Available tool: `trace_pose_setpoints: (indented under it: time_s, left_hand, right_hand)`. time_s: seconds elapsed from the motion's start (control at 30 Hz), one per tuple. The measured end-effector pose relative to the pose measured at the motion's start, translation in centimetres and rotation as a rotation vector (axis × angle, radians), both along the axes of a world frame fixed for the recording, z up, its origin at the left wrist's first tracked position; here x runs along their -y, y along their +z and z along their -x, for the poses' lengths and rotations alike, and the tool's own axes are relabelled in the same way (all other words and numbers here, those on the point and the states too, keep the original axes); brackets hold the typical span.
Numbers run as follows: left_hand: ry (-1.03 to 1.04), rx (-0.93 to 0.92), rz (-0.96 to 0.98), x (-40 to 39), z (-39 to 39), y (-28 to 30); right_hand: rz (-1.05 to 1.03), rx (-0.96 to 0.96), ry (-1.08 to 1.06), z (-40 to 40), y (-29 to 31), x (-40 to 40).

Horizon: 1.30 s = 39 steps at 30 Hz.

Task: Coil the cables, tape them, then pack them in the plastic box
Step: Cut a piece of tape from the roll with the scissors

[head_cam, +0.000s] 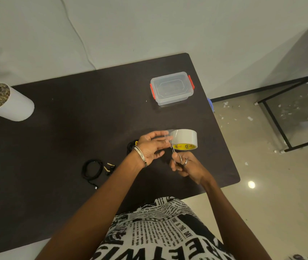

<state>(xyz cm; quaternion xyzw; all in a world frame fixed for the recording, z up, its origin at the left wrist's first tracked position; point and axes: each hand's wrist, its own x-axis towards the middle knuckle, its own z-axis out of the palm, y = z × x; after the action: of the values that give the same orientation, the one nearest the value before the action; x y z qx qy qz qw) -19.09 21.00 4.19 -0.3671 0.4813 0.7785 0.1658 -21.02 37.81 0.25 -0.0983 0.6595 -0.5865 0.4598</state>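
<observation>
A roll of clear tape (186, 138) with a yellow core stands on the dark table (74, 119). My left hand (152, 147) pinches the free strip of tape pulled from the roll. Small metal scissors (173, 149) sit in my right hand (184, 165), blades at the strip next to the roll. A coiled black cable (91, 168) with loose plug ends lies on the table to the left of my arm. Another black cable (130, 147) is mostly hidden under my left wrist. The clear plastic box (172, 88) with red clips stands at the far right, its lid on.
A white cylindrical pot (8, 102) filled with gravel stands at the table's far left. The table's right edge runs close to my right hand. A black metal frame (280, 117) stands on the littered floor to the right.
</observation>
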Motion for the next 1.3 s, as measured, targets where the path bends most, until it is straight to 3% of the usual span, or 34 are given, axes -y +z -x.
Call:
trace_pose_setpoints:
  time_s: [0.47, 0.63, 1.3]
  left_hand:
    - [0.056, -0.037, -0.045, 0.1, -0.2, -0.6]
    - [0.022, -0.045, -0.065, 0.2, -0.2, -0.6]
    - [0.035, -0.038, -0.098, 0.2, 0.2, -1.0]
  right_hand:
    - [0.101, 0.055, -0.247, -2.6, -1.2, 0.9]
    - [0.150, 0.113, -0.227, -2.0, -1.2, 0.7]
    - [0.101, 0.038, -0.232, -1.9, -1.0, 0.8]
